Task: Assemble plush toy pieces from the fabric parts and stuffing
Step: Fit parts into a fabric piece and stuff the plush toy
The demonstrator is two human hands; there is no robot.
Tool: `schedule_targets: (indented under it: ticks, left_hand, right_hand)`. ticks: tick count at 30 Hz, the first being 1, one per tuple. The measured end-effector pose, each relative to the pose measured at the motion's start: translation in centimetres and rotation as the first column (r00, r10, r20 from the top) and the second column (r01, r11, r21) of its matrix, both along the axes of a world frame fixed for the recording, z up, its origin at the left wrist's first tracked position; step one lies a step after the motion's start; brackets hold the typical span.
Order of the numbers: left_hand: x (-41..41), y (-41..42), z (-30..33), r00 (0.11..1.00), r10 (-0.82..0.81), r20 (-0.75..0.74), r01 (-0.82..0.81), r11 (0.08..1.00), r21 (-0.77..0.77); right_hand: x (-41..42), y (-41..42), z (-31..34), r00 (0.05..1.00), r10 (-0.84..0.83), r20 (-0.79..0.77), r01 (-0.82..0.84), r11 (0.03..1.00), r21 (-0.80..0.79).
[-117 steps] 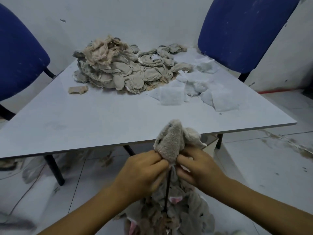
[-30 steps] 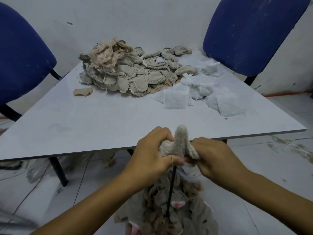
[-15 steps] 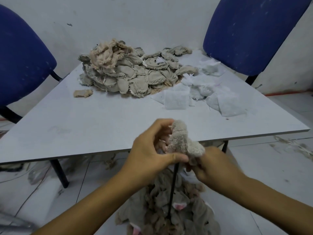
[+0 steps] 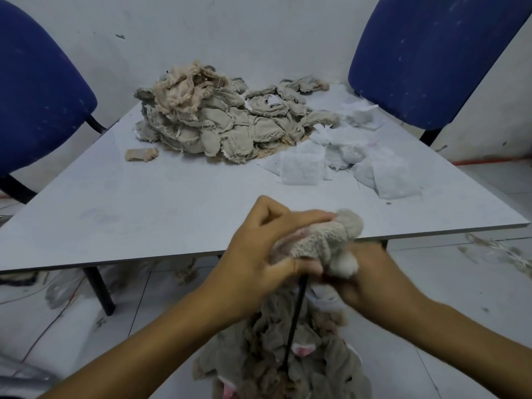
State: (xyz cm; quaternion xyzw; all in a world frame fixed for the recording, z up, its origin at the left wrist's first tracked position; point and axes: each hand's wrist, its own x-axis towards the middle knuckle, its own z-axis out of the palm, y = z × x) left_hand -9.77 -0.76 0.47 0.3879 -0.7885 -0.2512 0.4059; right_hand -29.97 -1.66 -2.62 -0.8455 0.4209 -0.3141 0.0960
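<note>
A grey plush piece (image 4: pixel 325 240) with a small white tip lies tilted to the right between my hands, just in front of the table's near edge. My left hand (image 4: pixel 256 254) grips it from the left, fingers curled over its top. My right hand (image 4: pixel 365 272) holds it from below and the right, partly hidden by the plush. A thin black rod (image 4: pixel 295 318) runs down from under the piece. Below it lies a heap of grey plush pieces (image 4: pixel 288 361) with pink ears.
On the grey table (image 4: pixel 144 208) sit a pile of beige fabric parts (image 4: pixel 218 119), one loose beige scrap (image 4: pixel 141 154) and white stuffing pads (image 4: pixel 345 159). Blue chairs stand at the left (image 4: pixel 34 90) and right (image 4: pixel 426 53). Scraps litter the tiled floor.
The plush piece has tipped from upright over to the right. My left hand has risen and closed over its top, while my right hand has dropped lower beneath it.
</note>
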Motion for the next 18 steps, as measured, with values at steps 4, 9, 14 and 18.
schedule_targets:
  ticks: [4, 9, 14, 18]
  left_hand:
    - [0.7, 0.1, -0.8, 0.998, 0.01, 0.066, -0.018, 0.992, 0.124]
    - [1.3, 0.2, 0.1, 0.991, 0.09, -0.094, -0.088, 0.996, 0.026]
    - [0.8, 0.3, 1.6, 0.996, 0.088, -0.033, -0.094, 0.903, -0.419]
    - [0.6, 0.5, 2.3, 0.999, 0.052, -0.004, -0.048, 0.892, -0.45]
  right_hand:
    - [0.5, -0.1, -1.2, 0.997, 0.036, -0.073, -0.038, 0.999, -0.019]
    - [0.0, -0.1, -0.8, 0.999, -0.037, -0.035, 0.042, 0.987, 0.152]
    - [0.5, 0.2, 0.5, 0.928, 0.004, 0.373, -0.021, 0.999, 0.041]
    - [0.5, -0.1, 0.9, 0.835, 0.026, 0.549, -0.077, 0.995, 0.07]
